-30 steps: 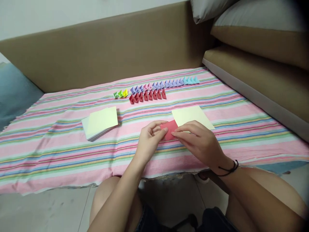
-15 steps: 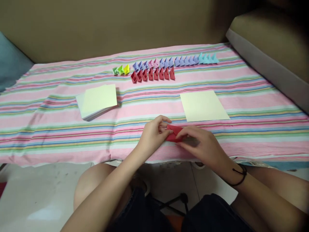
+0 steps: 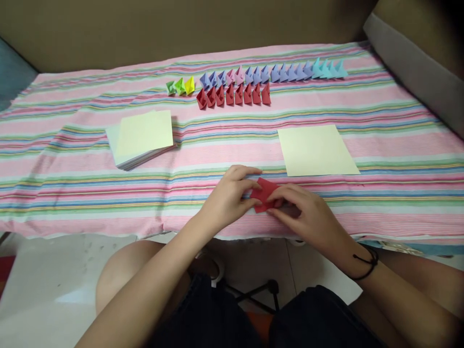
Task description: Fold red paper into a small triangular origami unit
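Note:
A small piece of red folded paper point(image 3: 263, 191) sits on the striped cloth point(image 3: 72, 193) near its front edge. My left hand point(image 3: 226, 198) pinches its left side with curled fingers. My right hand point(image 3: 308, 215) grips its right side, fingers pressed on the fold. A single pale yellow sheet point(image 3: 315, 150) lies just behind my right hand. A stack of pale paper squares point(image 3: 143, 137) rests to the left. Farther back stand rows of small folded paper pieces: red ones point(image 3: 234, 94), purple ones point(image 3: 261, 75), light blue ones point(image 3: 329, 69) and green and yellow ones point(image 3: 180, 87).
A brown cushioned backrest point(image 3: 181, 24) rises behind the cloth, and a brown and grey cushion point(image 3: 416, 63) borders the right side. My knees and a pale tiled floor point(image 3: 43, 290) show below the front edge. A black cord circles my right wrist.
The view has tilted down and moved closer. The red paper has been folded into a narrower shape, and both hands have shifted slightly toward the front edge.

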Demonstrator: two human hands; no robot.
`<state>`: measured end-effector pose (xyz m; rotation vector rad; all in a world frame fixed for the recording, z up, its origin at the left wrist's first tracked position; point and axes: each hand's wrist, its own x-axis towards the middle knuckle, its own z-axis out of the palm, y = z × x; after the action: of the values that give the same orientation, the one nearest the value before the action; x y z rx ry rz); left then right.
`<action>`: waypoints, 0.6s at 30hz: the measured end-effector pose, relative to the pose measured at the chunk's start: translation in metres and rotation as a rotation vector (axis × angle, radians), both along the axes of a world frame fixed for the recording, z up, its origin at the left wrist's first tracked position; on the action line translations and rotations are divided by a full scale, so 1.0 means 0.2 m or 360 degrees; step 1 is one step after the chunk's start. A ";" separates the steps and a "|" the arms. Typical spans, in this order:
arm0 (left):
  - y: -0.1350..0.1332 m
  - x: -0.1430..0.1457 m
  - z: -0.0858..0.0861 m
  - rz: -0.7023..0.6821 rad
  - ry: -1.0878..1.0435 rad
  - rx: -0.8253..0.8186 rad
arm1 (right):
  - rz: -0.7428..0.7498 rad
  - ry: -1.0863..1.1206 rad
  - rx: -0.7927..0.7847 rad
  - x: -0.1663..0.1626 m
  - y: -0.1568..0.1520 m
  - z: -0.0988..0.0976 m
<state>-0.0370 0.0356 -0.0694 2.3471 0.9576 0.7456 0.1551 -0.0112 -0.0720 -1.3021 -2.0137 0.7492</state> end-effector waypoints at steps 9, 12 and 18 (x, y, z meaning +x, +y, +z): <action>0.02 -0.01 0.01 -0.0179 0.0101 0.0040 | -0.0001 0.0003 -0.0070 0.01 0.02 0.00; 0.02 -0.01 0.01 -0.0267 0.0178 0.0105 | -0.0011 -0.0003 -0.0087 0.01 0.02 0.01; 0.02 -0.01 0.03 -0.0299 0.0225 0.0119 | -0.0021 0.0006 -0.0016 0.00 0.02 0.01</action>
<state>-0.0391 0.0405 -0.0644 2.5402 0.7631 0.5568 0.1548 -0.0076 -0.0706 -1.3175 -1.9988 0.7564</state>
